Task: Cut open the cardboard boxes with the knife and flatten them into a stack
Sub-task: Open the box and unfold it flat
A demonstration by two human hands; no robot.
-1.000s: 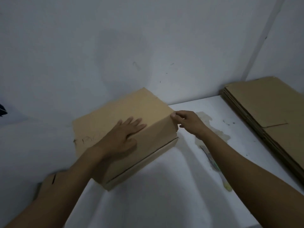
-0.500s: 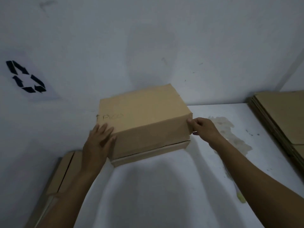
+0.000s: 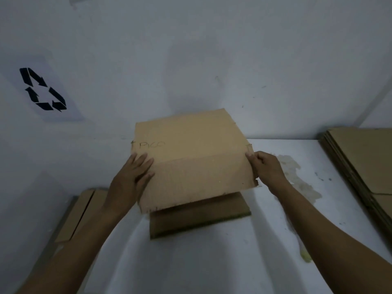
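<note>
A brown cardboard box [image 3: 195, 158] with handwriting on its top sits on the white table [image 3: 212, 262] near the wall. Its front flap is lifted, and a lower flap [image 3: 199, 217] sticks out beneath it toward me. My left hand [image 3: 131, 179] lies with straight fingers against the box's left front corner. My right hand [image 3: 267, 168] pinches the right edge of the box between thumb and curled fingers. No knife is visible.
A stack of flattened cardboard [image 3: 364, 166] lies at the right end of the table. Another flat cardboard piece [image 3: 82, 213] lies at the left beside the wall. A stain [image 3: 297, 183] marks the table near my right hand. A recycling symbol [image 3: 42, 90] is on the wall.
The box has turned to face me squarely and its front flap has lifted, baring the lower flap. My left hand slid from the top to the left corner.
</note>
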